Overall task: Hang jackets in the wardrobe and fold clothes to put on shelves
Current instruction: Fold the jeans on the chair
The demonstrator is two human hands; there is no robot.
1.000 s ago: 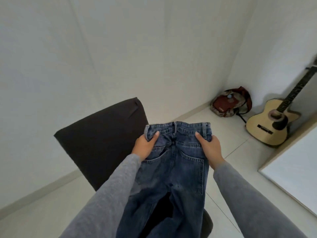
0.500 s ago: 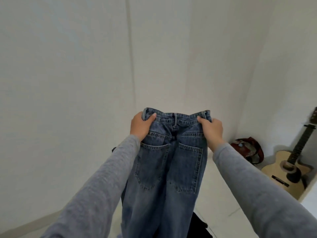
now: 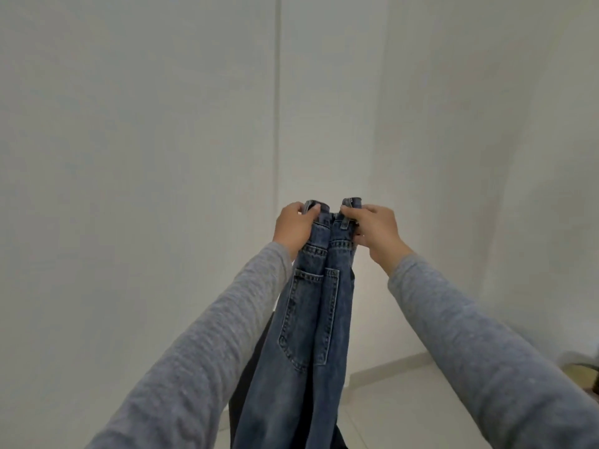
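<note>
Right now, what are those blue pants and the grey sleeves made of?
The blue pants look like denim: faded blue cloth with pale stitching around the back pockets and a thick waistband, matte and fairly stiff. The grey sleeves look like soft knitted cotton or jersey, speckled grey with faint ribs, though the exact fibre cannot be told.

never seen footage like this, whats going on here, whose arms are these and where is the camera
No machine here: a person wears a wide-angle camera on the head, so you see their own arms in grey sleeves reaching forward. The left hand and right hand each grip one side of the waistband of a pair of blue jeans, held up in the air with the two halves pressed together, back pockets facing the camera. The legs hang down out of view. Behind are plain white walls and pale floor. A dark shape sits behind the jeans; I cannot tell what it is.
</note>
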